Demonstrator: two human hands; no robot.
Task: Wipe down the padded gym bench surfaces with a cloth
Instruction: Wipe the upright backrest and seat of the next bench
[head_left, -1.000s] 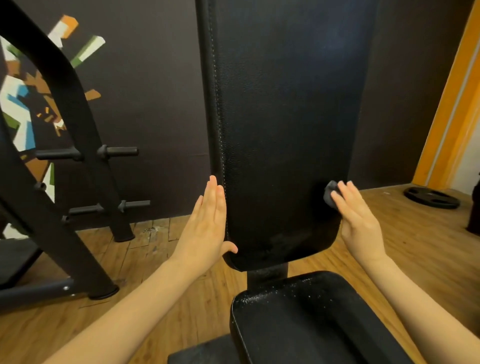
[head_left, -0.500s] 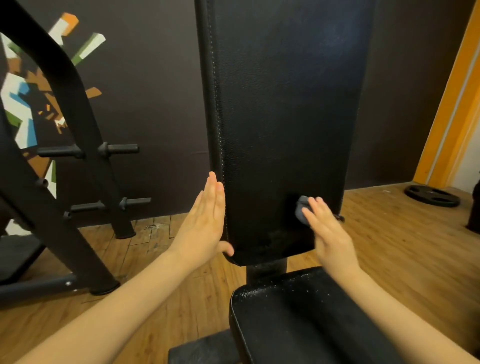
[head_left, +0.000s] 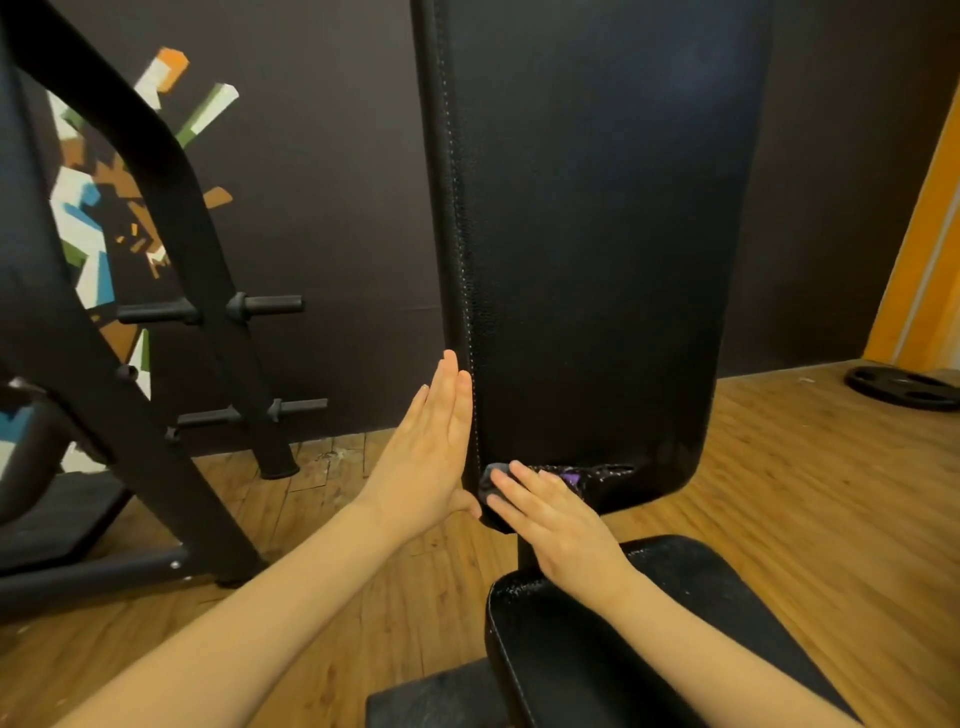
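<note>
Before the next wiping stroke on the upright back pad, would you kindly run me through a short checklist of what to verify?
1. Cloth under the right hand, against the back pad: ok; straight fingers press it at the lower left corner.
2. Left hand steadying the pad: ok; flat against its left edge.
3. Lower strip wiped: ok; a wet streak runs right of the cloth.
4. Upper pad wiped: cannot tell; no streaks show there.
5. Seat pad wiped: cannot tell; its front rim glistens.
6. Cloth clean enough: cannot tell; mostly hidden by the hand.
</note>
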